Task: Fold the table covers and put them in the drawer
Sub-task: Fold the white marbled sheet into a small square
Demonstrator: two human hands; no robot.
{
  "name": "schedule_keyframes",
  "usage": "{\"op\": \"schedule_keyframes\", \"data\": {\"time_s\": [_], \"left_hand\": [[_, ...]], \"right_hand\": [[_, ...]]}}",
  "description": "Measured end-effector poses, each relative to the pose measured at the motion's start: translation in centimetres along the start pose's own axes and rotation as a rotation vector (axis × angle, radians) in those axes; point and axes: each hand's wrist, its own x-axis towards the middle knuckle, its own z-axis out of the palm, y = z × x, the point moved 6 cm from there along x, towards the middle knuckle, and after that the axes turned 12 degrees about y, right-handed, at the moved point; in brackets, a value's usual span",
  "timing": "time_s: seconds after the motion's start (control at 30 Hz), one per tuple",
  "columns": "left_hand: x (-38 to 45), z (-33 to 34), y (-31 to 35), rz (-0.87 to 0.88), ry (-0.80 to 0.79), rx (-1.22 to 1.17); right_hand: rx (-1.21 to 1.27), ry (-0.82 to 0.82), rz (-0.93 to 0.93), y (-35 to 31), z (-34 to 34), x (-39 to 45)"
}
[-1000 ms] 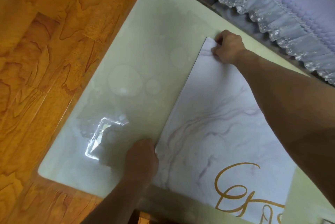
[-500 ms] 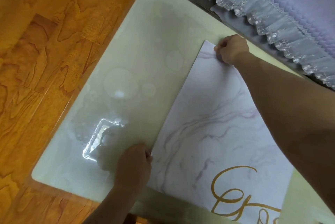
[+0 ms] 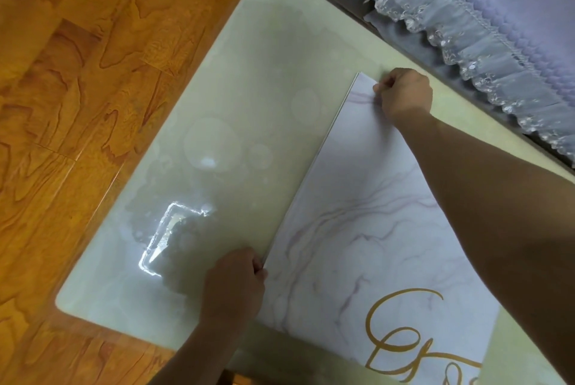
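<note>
Gripping table cover (image 3: 367, 229) edge corners

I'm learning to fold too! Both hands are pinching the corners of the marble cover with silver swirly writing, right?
Almost. The head view shows the left hand and right hand pinching corners of the marble cover, but its swirly writing is gold, not silver.

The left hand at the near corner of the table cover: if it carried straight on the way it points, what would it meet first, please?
The left hand points up and slightly right along the table cover's folded edge. Going on, it would probably slide along that edge over the bare table; nothing else shows before the far rim.
</note>
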Motion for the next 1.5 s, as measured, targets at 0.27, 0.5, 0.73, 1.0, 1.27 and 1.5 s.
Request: {"op": "schedule_keyframes", "data": {"time_s": [0.27,0.5,0.73,1.0,1.27,1.5], "left_hand": [[0.3,0.3,0.1,0.03,0.001,0.022],[0.1,0.4,0.5,0.066,0.055,0.037],[-0.1,0.8,0.1,0.135,0.066,0.037],[-1.9,1.0,-0.6,0.202,0.211,-0.039],[-3.0,1.2,-0.3,0.287,0.254,0.026],[-7.0,7.9,4.4,0.8,0.094,-0.151]], "right_hand": [[-0.017,0.14,-0.075,0.1,0.8,-0.7],[-0.055,0.251,-0.155,-1.4,-0.5,-3.8],[0.149,-0.052,-0.492,2.0,-0.7,-33.8],[-0.002,-0.215,-0.416,4.0,3.7,-41.7],[-0.042,-0.221,-0.414,3.9,4.1,-41.6],[0.011,-0.15,-0.447,4.1,3.6,-41.7]]}}
